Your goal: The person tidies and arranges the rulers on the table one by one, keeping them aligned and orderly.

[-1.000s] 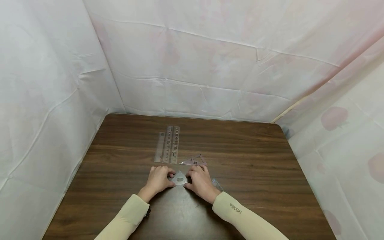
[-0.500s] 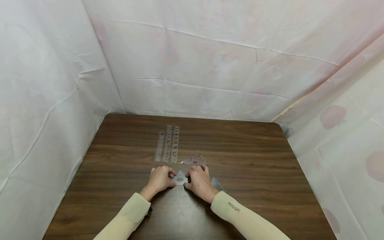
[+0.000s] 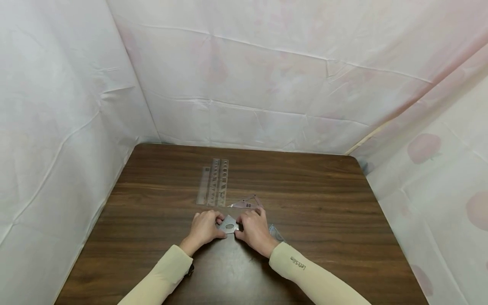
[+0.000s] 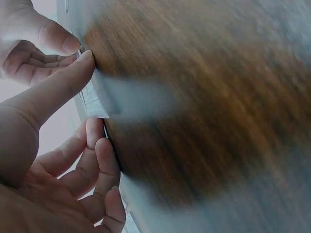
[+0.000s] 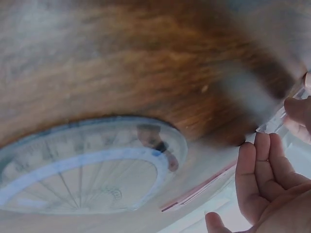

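A small clear triangular set square (image 3: 229,225) with an oval hole lies low over the table between both hands in the head view. My left hand (image 3: 204,226) pinches its left side between thumb and fingers. At its right side, the thumb and fingertips of my right hand (image 3: 254,228) grip the edge. The left wrist view shows the left thumb and fingers spread along the set square (image 4: 92,103), and part of it is hidden behind them. A clear protractor (image 5: 92,165) with a blue arc lies close to the right hand in the right wrist view.
Three clear rulers (image 3: 222,182) lie side by side, upright in the head view, beyond the left hand. A pinkish set square (image 3: 248,203) lies just beyond the right hand. The wooden table (image 3: 312,203) is bordered by pale cloth (image 3: 244,76) at the back and sides.
The small set square has turned slightly counterclockwise between the hands, its near edge now slanting up to the right. Both hands keep almost the same place.
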The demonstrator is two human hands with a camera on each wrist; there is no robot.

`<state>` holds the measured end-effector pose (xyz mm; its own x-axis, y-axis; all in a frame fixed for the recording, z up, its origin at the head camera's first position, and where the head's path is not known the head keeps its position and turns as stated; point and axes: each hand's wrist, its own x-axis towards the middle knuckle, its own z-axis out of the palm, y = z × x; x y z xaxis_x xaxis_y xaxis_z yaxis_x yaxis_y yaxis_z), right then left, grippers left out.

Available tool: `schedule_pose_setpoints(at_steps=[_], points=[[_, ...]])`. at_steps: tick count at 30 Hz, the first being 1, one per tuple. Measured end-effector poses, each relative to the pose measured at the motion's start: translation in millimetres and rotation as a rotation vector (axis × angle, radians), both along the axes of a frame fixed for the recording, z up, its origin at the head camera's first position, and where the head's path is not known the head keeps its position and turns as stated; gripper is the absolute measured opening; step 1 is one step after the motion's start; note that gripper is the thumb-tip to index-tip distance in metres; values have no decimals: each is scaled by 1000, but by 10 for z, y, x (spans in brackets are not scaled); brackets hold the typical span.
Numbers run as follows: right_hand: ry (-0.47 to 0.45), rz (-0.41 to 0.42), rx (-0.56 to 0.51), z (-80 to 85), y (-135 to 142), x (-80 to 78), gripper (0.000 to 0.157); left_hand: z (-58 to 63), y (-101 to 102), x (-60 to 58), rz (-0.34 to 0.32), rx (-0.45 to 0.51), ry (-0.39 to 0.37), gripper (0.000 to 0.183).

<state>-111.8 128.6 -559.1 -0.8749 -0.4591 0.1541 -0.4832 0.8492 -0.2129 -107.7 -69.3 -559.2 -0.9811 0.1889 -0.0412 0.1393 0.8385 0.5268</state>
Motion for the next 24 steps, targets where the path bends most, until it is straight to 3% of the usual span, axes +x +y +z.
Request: schedule_pose_setpoints(at_steps=[10, 20, 24], points=[[-24, 13, -21, 72, 43, -19, 28, 25, 27, -32, 1, 4, 18, 40], [31, 31, -60, 193, 176, -141, 33, 156, 111, -168, -20, 86, 54, 36], [9, 23, -70, 257, 240, -201, 35, 206, 171, -237, -38, 110, 72, 37]])
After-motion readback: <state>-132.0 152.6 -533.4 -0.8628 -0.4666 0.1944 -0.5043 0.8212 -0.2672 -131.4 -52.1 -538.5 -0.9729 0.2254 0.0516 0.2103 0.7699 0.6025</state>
